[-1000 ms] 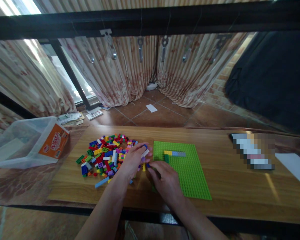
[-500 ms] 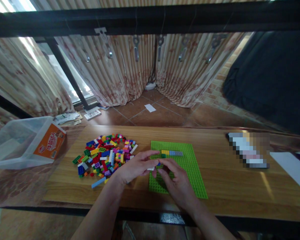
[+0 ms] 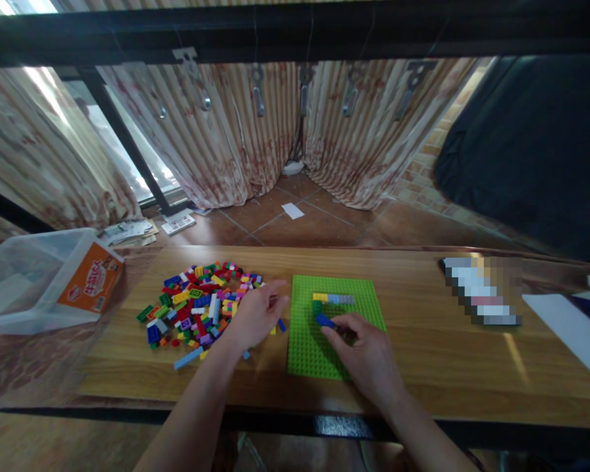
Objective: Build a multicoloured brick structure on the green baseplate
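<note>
My right hand (image 3: 366, 351) pinches a blue toy brick (image 3: 325, 320) between thumb and forefinger, low over the green studded baseplate (image 3: 307, 360). Just beyond it, a dark green brick (image 3: 316, 307) sits below the left end of a row made of a yellow brick (image 3: 320, 297), a light blue brick (image 3: 334, 299) and a grey brick (image 3: 347, 299). My left hand (image 3: 258, 314) hovers between the baseplate and the brick pile, its thumb and forefinger apart; its lower fingers are partly hidden. Many loose coloured bricks (image 3: 196, 311) lie in that pile.
A clear plastic bin (image 3: 44, 262) with an orange label stands left of the wooden table (image 3: 437, 373). Towards the right lie a pixelated flat object (image 3: 482, 292) and a white sheet (image 3: 568, 331). A blue brick (image 3: 282, 324) rests beside the baseplate's left edge.
My hands have parted: the left has moved left towards the pile, its white piece no longer visible. The right has lowered the blue brick to the baseplate near the dark green brick.
</note>
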`<state>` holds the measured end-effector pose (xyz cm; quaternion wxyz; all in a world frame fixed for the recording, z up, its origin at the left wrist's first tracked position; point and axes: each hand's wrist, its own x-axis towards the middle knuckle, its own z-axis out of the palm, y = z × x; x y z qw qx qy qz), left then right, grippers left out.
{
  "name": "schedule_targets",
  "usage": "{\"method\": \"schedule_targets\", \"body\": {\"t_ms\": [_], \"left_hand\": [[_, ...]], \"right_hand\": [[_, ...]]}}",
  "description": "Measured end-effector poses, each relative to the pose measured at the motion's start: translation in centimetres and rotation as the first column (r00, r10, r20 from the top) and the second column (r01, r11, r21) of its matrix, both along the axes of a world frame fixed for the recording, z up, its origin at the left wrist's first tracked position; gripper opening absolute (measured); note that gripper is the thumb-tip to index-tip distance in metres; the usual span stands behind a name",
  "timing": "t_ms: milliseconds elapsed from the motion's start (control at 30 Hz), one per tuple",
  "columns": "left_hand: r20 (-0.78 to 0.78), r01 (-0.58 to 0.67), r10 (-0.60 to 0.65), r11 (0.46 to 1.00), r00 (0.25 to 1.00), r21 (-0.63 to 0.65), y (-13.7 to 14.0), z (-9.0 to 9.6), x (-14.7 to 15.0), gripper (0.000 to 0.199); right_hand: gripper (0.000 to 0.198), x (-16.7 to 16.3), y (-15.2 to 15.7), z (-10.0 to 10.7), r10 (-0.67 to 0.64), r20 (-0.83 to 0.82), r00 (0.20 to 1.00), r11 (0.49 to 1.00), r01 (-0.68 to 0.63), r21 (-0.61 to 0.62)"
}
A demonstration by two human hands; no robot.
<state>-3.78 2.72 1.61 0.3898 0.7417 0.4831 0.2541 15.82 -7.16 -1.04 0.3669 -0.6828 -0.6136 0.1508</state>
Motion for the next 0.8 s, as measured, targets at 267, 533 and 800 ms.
{"method": "schedule_targets", "body": {"t_ms": [267, 533, 800], "left_hand": [[-0.451, 0.196, -0.001, 0.902, 0.893, 0.386, -0.1, -0.8, 0.2, 0.029], [-0.345, 0.238, -0.091, 0.880, 0.934, 0.412, -0.9, -0.4, 0.9, 0.019], [-0.403, 0.322, -0.177, 0.888, 0.898, 0.329, -2.0, -0.6, 2.1, 0.015]], "right_hand": [[0.017, -1.8, -0.4, -0.3, -0.033, 0.390, 0.920, 0.992, -0.018, 0.128], [0.022, -2.2, -0.3, -0.5, -0.089, 0.459, 0.884, 0.989, 0.023, 0.148], [0.030, -1.8, 0.0, -0.9, -0.026, 0.458, 0.889, 0.996, -0.015, 0.085]]}}
